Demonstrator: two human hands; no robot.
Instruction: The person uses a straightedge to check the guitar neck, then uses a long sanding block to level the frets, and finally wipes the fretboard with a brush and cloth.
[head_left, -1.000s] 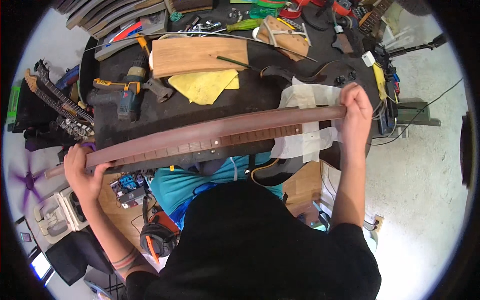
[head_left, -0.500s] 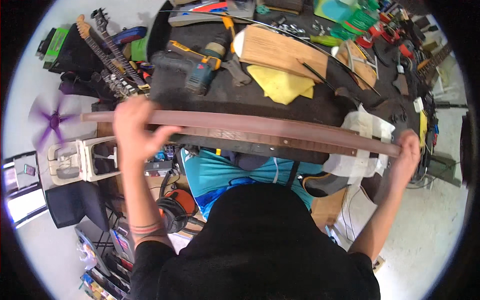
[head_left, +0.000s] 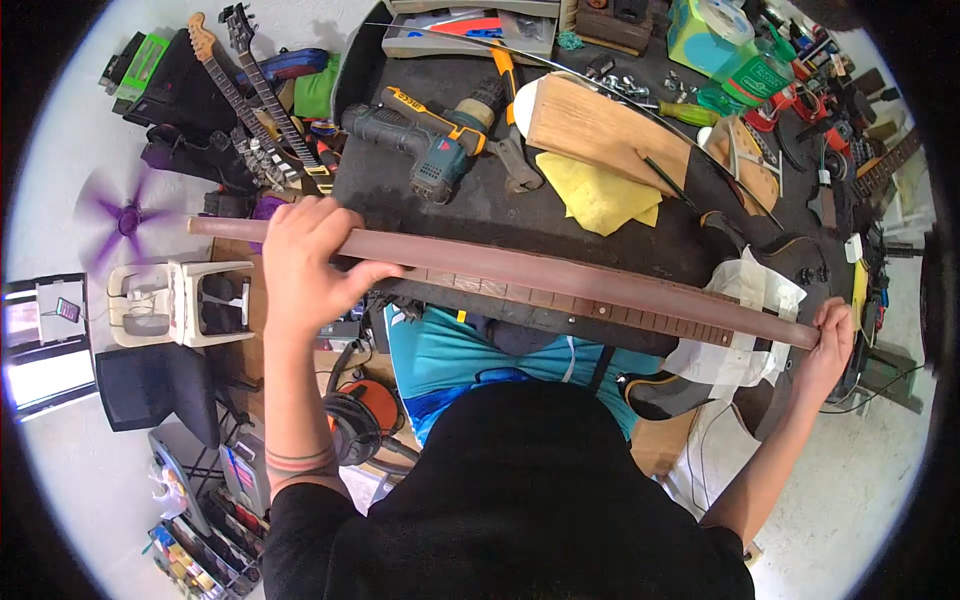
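A long, narrow reddish-brown bar, like a sanding beam (head_left: 540,277), lies lengthwise over the fretboard (head_left: 660,322) of a guitar. Frets and inlays of the board show along the bar's near edge. Toward the bar's left end my left hand (head_left: 303,262) wraps over it, thumb stretched along the near side. My right hand (head_left: 832,348) grips the other end with curled fingers. Beneath that right part, white masking paper (head_left: 712,352) covers part of the dark guitar body (head_left: 665,397). The guitar's headstock is hidden by my left hand and the bar.
Across the dark workbench (head_left: 400,215) lie a cordless drill (head_left: 445,160), a yellow cloth (head_left: 590,195), a wooden board (head_left: 605,130) and a pencil (head_left: 665,175). Two guitar necks (head_left: 240,90) lean at the left, near a purple fan (head_left: 127,220). A red-and-black vacuum (head_left: 362,412) stands below.
The whole view has tilted, so the bench and bar appear lower and farther right. Both hands still hold the bar, which shows little shift against the fretboard.
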